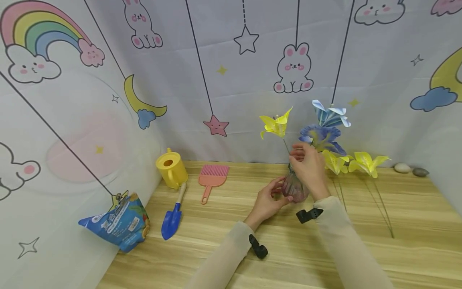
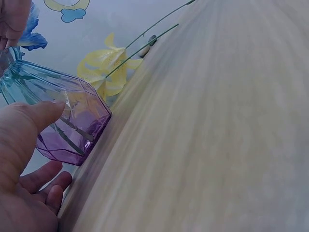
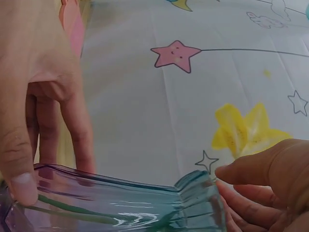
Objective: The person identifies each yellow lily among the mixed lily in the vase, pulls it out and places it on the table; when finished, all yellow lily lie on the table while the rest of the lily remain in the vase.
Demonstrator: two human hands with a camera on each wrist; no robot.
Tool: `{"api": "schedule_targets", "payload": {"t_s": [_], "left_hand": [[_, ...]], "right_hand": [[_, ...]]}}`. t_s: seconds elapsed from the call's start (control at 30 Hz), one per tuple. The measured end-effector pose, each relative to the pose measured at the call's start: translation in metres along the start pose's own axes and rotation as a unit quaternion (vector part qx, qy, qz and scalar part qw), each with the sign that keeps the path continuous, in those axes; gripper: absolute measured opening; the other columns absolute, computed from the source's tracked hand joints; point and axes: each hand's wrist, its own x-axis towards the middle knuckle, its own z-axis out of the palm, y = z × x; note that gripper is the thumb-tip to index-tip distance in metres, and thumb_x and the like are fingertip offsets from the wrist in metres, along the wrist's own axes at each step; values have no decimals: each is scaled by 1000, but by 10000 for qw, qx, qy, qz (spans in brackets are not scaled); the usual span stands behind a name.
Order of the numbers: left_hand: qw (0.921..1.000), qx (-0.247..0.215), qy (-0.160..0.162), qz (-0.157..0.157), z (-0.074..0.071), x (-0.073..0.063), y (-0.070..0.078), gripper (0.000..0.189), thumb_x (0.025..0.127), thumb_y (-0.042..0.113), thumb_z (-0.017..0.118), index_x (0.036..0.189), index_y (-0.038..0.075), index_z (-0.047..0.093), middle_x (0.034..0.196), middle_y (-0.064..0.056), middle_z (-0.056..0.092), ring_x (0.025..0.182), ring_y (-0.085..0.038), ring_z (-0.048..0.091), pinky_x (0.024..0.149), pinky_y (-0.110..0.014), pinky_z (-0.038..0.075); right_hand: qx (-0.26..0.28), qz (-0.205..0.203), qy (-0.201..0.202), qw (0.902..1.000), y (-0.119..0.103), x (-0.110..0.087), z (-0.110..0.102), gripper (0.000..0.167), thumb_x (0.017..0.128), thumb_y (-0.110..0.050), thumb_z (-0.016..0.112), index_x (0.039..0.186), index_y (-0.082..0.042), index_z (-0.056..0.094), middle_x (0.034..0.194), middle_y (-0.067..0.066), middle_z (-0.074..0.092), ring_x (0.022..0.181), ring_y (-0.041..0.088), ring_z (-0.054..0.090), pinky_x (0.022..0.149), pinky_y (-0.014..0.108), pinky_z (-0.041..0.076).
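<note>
A clear glass vase [image 1: 296, 188], teal at the neck and purple at the base, stands on the table with green stems inside it. My left hand [image 1: 268, 202] holds its lower part, thumb on the near side and fingers on the other. At the vase's mouth, my right hand [image 1: 308, 166] pinches the stem of a yellow lily [image 1: 276, 125], whose bloom leans left above the fingers. A blue-purple iris [image 1: 321, 136] and a pale blue flower [image 1: 330, 114] rise behind the right hand. In the right wrist view, the thumb and fingers [image 3: 256, 169] sit against the rim.
Two yellow lilies [image 1: 366, 162] lie right of the vase, stems toward me. Two stones [image 1: 402, 167] rest at the back right. Leftward are a pink brush [image 1: 213, 180], a yellow watering can [image 1: 172, 168], a blue trowel [image 1: 171, 222] and a blue bag [image 1: 124, 224] by the side wall.
</note>
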Motion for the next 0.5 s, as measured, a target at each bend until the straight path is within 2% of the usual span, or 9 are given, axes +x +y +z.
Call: {"api": "schedule_targets", "payload": {"t_s": [0.17,0.5], "left_hand": [[10000,25,2,11,0,0,1,72,94,32,85,158,39,52,147,-3,69,127,-20,69,109,-35,56],[10000,82,-13,-12,-1,-1,2,72,94,32,85,158,40,52,148,-2,69,127,-20,69,108,-35,55]], "right_hand": [[-36,-15,43,10000,4,1,5,34,100,-6,67,134,0,68,115,24,80,102,42,78,91,57,62],[73,-33,236,9997,6,1,9,30,99,-3,68,129,1,72,113,24,80,100,41,78,91,56,62]]}}
